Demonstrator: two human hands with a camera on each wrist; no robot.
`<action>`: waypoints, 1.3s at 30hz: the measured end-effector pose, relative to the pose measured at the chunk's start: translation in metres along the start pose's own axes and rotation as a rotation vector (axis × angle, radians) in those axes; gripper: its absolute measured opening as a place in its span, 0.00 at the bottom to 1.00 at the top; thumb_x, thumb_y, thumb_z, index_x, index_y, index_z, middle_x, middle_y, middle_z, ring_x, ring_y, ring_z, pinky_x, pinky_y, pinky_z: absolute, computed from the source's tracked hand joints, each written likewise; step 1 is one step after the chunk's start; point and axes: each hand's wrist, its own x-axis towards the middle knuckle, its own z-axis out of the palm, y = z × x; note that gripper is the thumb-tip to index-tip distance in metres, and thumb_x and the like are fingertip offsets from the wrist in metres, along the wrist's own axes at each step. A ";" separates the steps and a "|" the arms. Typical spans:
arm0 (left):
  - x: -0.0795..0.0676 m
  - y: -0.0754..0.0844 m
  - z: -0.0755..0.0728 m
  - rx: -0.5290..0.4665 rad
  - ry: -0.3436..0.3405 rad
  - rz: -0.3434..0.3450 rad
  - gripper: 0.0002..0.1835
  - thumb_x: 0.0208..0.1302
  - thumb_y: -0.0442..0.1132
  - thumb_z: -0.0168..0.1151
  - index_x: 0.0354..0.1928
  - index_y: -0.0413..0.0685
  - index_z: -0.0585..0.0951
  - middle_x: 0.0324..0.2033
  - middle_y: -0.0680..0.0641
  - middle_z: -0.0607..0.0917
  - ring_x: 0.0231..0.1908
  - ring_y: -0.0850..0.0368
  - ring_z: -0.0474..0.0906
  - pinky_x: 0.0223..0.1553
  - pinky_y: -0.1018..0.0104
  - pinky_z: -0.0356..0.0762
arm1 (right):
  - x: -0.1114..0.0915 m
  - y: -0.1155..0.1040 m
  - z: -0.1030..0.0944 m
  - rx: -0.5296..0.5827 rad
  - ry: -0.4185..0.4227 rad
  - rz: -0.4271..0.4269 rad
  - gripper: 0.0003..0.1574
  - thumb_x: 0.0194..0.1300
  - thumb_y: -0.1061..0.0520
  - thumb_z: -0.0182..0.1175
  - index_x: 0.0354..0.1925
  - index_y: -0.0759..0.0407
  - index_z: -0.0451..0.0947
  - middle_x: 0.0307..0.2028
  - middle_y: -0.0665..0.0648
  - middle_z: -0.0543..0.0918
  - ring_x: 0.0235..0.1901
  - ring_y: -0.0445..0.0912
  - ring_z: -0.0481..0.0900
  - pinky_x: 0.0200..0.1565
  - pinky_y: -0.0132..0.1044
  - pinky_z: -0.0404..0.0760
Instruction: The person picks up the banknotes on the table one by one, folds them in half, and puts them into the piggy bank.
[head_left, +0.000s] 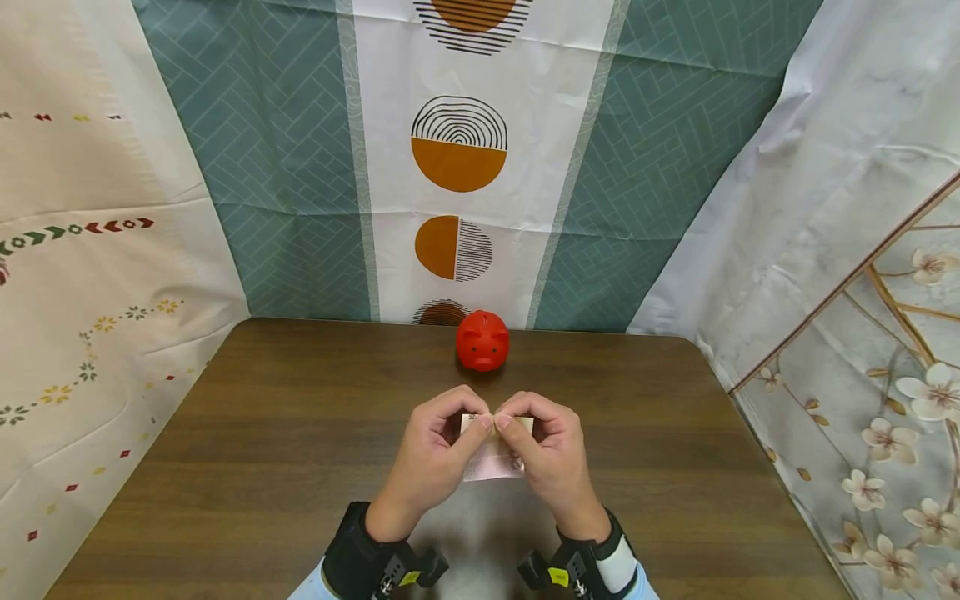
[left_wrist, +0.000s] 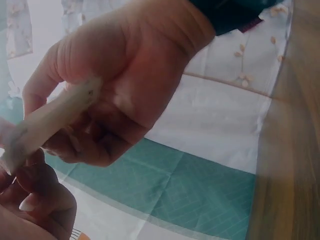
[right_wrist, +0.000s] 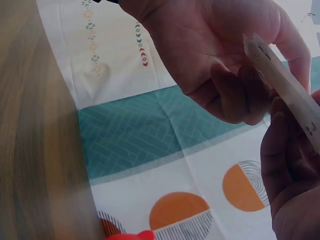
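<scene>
In the head view a small pale pinkish banknote (head_left: pixel 491 468), folded and faintly printed, is held up between both hands over the table. My left hand (head_left: pixel 431 450) pinches its top edge between thumb and curled fingers. Right beside it, my right hand (head_left: pixel 557 454) pinches the same edge, the two thumb tips almost meeting. Both wrist views show the note edge-on as a narrow folded strip (left_wrist: pixel 55 120), with dark print marks on the side seen from the right wrist. Beyond the hands, a red piggy bank (head_left: pixel 482 343) stands upright, its snout toward me.
The brown wooden table (head_left: pixel 315 392) reaches back to a green and white patterned cloth (head_left: pixel 300 167) hanging behind it. The piggy bank is near the far edge. Patterned cloths hang at the left (head_left: pixel 112 333) and right (head_left: pixel 810 250) as well.
</scene>
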 end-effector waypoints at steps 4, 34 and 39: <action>0.000 -0.001 -0.002 0.001 0.030 0.042 0.10 0.68 0.24 0.60 0.34 0.47 0.82 0.27 0.49 0.78 0.24 0.59 0.65 0.18 0.69 0.59 | 0.000 -0.001 -0.002 -0.009 0.011 0.023 0.09 0.68 0.73 0.57 0.33 0.65 0.80 0.26 0.59 0.78 0.24 0.45 0.74 0.22 0.34 0.76; 0.001 0.002 -0.013 -0.059 0.100 0.082 0.07 0.66 0.21 0.59 0.33 0.38 0.81 0.26 0.42 0.79 0.26 0.58 0.74 0.26 0.69 0.79 | 0.000 -0.004 -0.011 0.024 0.071 -0.028 0.07 0.67 0.74 0.57 0.33 0.69 0.80 0.26 0.57 0.78 0.28 0.45 0.75 0.30 0.32 0.79; 0.002 0.001 -0.014 -0.057 0.113 0.100 0.08 0.66 0.20 0.59 0.32 0.38 0.81 0.26 0.43 0.79 0.26 0.58 0.74 0.25 0.69 0.78 | 0.000 -0.006 -0.012 0.029 0.073 -0.042 0.08 0.67 0.75 0.57 0.34 0.68 0.81 0.26 0.55 0.78 0.28 0.44 0.74 0.28 0.32 0.77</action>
